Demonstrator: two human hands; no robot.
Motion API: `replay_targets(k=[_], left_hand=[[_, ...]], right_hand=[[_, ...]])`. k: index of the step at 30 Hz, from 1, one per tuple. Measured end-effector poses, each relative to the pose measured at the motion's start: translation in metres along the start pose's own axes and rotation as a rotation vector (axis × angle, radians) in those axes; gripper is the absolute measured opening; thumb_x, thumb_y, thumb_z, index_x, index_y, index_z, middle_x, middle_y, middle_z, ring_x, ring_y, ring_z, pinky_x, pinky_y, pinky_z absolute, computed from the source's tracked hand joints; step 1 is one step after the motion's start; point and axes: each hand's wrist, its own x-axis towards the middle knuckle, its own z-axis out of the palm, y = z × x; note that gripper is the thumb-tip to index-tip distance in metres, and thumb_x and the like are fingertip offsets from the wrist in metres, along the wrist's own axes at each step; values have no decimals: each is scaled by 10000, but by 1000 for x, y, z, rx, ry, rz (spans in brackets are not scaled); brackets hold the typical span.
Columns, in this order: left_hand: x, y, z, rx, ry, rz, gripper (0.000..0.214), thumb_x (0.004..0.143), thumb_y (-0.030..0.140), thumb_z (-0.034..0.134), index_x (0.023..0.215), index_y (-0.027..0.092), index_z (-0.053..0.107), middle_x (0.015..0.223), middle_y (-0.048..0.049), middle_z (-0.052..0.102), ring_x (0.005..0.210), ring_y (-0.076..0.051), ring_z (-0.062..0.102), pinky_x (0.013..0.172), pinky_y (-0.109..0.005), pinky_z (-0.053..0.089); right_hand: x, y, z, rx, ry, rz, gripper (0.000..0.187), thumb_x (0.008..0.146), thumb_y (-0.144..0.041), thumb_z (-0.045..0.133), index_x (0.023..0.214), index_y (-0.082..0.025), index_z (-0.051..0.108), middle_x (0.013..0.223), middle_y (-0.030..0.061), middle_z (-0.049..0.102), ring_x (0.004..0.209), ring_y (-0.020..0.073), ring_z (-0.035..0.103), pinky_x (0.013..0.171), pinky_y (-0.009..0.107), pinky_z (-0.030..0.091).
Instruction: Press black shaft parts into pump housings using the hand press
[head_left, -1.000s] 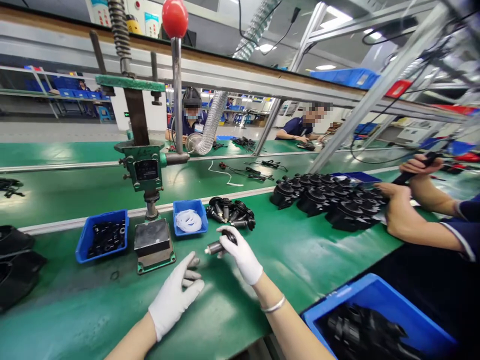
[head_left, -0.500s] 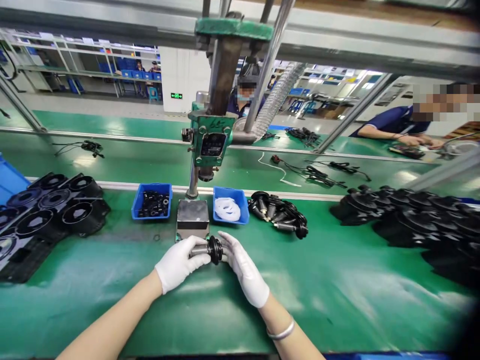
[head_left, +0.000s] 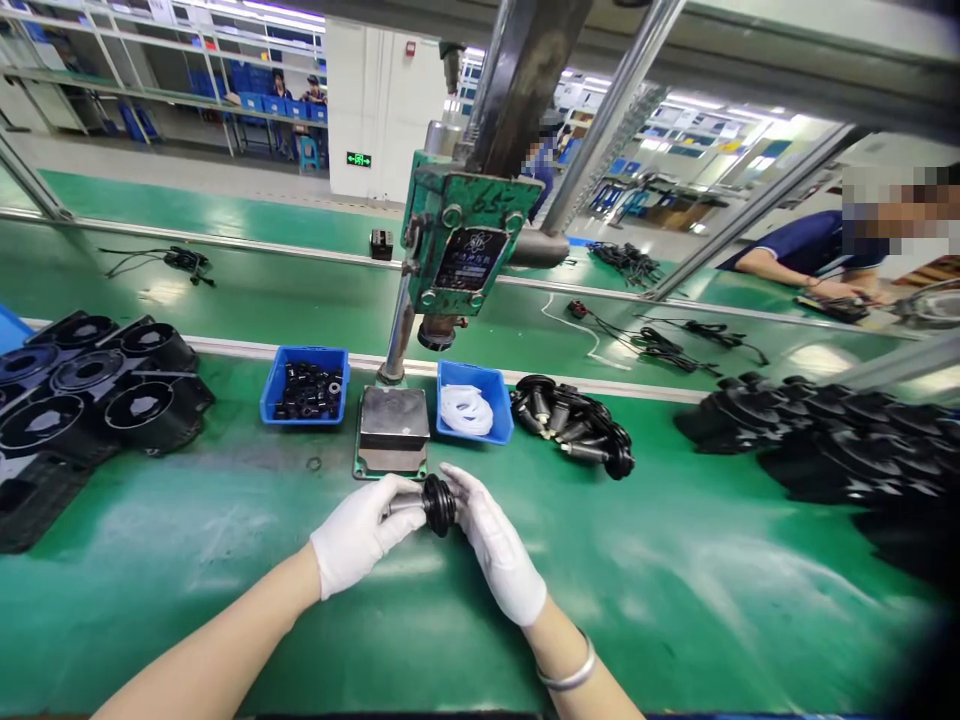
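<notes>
My left hand (head_left: 365, 533), in a white glove, is closed around the metal shaft of a motor-like part with black ribbed discs (head_left: 439, 505) at its right end. Against those discs rests my right hand (head_left: 495, 545), also gloved, its fingers stretched out and slightly curved; part of the contact is hidden. Both hands are low over the green table, just in front of the metal base block (head_left: 394, 415) of a green hand press (head_left: 472, 235). The press head hangs above and behind them.
Behind are a blue bin (head_left: 268, 400) of small black parts and another blue bin (head_left: 504, 400) with white rings. Several similar shaft parts (head_left: 577, 425) lie right of it. Black housings (head_left: 97, 385) stand left, more housings (head_left: 817, 440) right. Across the bench a person's arm (head_left: 787, 250) shows.
The view has shifted, so the press looks larger and further right. My hands still hold the part in nearly the same pose, its discs turned slightly more toward me.
</notes>
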Motion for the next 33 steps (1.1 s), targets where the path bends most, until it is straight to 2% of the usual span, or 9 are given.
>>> replay_targets(k=[4, 9, 16, 18, 20, 23, 27, 30, 33], left_hand=[[0, -1, 1, -25, -5, -25, 368, 907, 447, 542, 1151, 172, 564, 696, 42, 569, 511, -97, 469, 479, -220, 357], [2, -8, -1, -76, -44, -45, 427, 898, 515, 542, 1141, 163, 550, 679, 74, 498, 436, -55, 367, 427, -206, 293], [0, -1, -7, -91, -161, -94, 443, 869, 560, 542, 1047, 154, 531, 636, 92, 446, 420, -56, 330, 420, -216, 263], [-1, 0, -9, -29, -163, -74, 411, 878, 541, 532, 1036, 162, 530, 712, 58, 517, 493, -77, 408, 473, -225, 335], [-1, 1, -11, 63, -136, -9, 350, 898, 493, 524, 1022, 167, 538, 883, -11, 611, 703, -133, 554, 644, -263, 449], [-1, 3, -15, 118, -111, 62, 294, 921, 441, 511, 1025, 167, 540, 1091, -83, 646, 1016, -219, 592, 896, -343, 453], [-2, 4, -20, 71, -98, 96, 300, 925, 435, 511, 1060, 168, 539, 1136, -88, 651, 1054, -224, 590, 925, -345, 446], [0, 1, -16, 23, -66, 51, 369, 909, 508, 512, 1033, 165, 565, 913, -41, 655, 752, -158, 594, 697, -281, 467], [5, -4, -9, -143, 40, -23, 570, 911, 664, 366, 1079, 156, 562, 642, 36, 525, 450, -91, 420, 469, -242, 350]], right_hand=[[0, 0, -1, -38, -1, -13, 532, 989, -616, 362, 1370, -271, 500, 1361, 89, 561, 1267, 272, 519, 1091, 459, 405], [-3, -11, -6, -166, 60, -72, 425, 987, -508, 440, 1330, -261, 490, 1291, 100, 577, 1187, 262, 556, 1037, 430, 444], [-6, -28, 1, -339, -106, -226, 336, 791, -156, 551, 1114, -235, 506, 1082, 65, 530, 962, 202, 570, 876, 333, 510], [-2, -30, 4, -392, -126, -265, 360, 736, -104, 535, 1070, -229, 489, 1039, 50, 505, 918, 190, 548, 857, 323, 501], [4, -32, 5, -421, -160, -281, 373, 706, -79, 523, 1044, -228, 473, 1025, 45, 492, 892, 186, 528, 832, 319, 495], [13, -36, 6, -453, -200, -301, 369, 687, -65, 507, 1013, -231, 457, 1031, 47, 485, 890, 192, 508, 817, 327, 483], [24, -43, 9, -489, -225, -391, 338, 652, -46, 498, 929, -233, 455, 1028, 42, 484, 937, 208, 497, 854, 348, 452], [31, -42, 13, -480, -198, -383, 298, 628, -36, 515, 847, -227, 450, 940, 23, 480, 860, 194, 488, 802, 332, 449], [33, -37, 11, -187, -136, -248, 264, 677, -82, 579, 840, -231, 436, 869, -3, 466, 728, 163, 488, 658, 291, 461]])
